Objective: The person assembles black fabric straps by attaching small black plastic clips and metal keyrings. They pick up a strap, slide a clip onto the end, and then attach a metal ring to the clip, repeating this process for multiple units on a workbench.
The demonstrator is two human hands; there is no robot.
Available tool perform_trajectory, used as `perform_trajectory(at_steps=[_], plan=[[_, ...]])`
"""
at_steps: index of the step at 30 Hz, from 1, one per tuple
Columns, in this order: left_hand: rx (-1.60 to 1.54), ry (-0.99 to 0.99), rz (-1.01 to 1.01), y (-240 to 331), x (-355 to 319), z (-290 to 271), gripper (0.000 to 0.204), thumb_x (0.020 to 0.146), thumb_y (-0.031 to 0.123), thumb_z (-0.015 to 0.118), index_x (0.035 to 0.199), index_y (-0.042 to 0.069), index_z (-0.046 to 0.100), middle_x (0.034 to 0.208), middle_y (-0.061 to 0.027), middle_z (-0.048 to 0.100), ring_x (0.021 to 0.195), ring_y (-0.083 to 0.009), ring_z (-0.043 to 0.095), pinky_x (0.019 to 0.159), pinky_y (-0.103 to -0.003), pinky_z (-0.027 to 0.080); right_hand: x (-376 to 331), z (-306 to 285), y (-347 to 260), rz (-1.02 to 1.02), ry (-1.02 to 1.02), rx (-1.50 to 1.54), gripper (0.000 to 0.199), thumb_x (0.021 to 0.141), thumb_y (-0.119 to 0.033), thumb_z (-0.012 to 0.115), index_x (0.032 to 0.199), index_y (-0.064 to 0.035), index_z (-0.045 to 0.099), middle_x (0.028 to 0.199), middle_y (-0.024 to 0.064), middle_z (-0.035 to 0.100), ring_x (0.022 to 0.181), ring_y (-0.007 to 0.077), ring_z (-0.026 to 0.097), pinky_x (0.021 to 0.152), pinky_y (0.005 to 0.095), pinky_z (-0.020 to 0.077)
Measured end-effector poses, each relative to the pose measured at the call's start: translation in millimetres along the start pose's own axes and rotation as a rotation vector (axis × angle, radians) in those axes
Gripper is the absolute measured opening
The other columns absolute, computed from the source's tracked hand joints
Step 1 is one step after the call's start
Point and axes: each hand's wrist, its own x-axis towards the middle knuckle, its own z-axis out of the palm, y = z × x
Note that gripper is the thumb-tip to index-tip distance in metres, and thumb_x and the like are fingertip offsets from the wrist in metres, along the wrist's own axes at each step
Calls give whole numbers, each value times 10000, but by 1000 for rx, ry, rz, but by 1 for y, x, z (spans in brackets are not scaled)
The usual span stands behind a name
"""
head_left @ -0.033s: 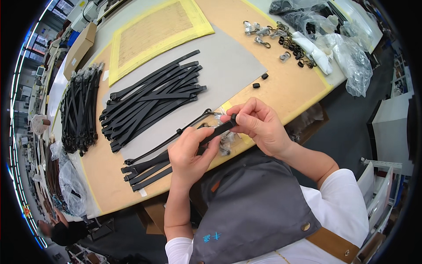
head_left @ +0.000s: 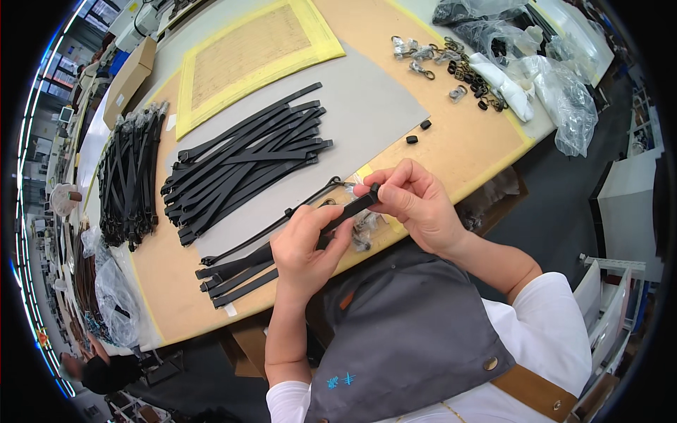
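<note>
Left hand [head_left: 305, 248] and right hand [head_left: 416, 201] meet, each grip pinched closed.

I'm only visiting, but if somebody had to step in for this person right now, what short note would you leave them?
Left hand grips a black strap near its middle. Right hand pinches the strap's end, where a small black piece sits.
A few straps lie on the table edge below the left hand; a big loose pile lies on the grey mat; a bundle lies far left.
Two small black loops and metal rings wait beyond.
Which straps are finished: can't tell.

Tan worktable [head_left: 486, 141]; dark floor [head_left: 564, 204]
</note>
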Motion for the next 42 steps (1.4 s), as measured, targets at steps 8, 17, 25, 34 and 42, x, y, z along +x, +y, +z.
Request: perform_trajectory(at_steps=[8, 17, 25, 34, 42], plan=[[-40, 87, 75, -14, 2, 15, 465, 770, 9, 864, 1199, 57, 691, 760, -29, 617, 600, -94, 528, 495, -248, 394, 16, 9, 15, 75, -116, 96, 265, 964, 28, 672, 1150, -98, 531, 1199, 100, 680, 1211, 221, 639, 975, 335, 534], [-94, -80, 10, -25, 3, 3, 417, 774, 20, 837, 1165, 28, 694, 737, -13, 559, 600, -90, 448, 517, -239, 375, 167, -147, -121, -161, 465, -1812, 365, 862, -251, 770, 1096, -9, 627, 996, 141, 702, 960, 259, 683, 840, 387, 531], [-258, -50, -103, -27, 8, -8, 274, 795, -51, 659, 1066, -8, 649, 919, -82, 626, 658, -137, 518, 559, -238, 405, 121, -66, -77, 48, -74, -651, 228, 889, -52, 694, 1099, -52, 604, 984, 33, 642, 850, 121, 686, 696, 237, 533], [-373, -19, -234, -26, -2, -16, 250, 855, -6, 802, 1060, -26, 659, 936, -45, 652, 833, -91, 586, 747, -218, 470, 38, -14, -10, 200, -205, 129, 139, 1004, -119, 644, 1123, -51, 619, 925, 54, 713, 777, 100, 709, 638, 214, 557], [-440, -43, -273, -17, -5, -21, 261, 837, -37, 778, 1064, -14, 653, 953, -32, 660, 819, -78, 601, 728, -218, 481, 30, 0, 2, 285, -251, 153, 123, 1011, -124, 624, 1111, -54, 613, 902, 52, 698, 757, 99, 681, 668, 228, 547]])
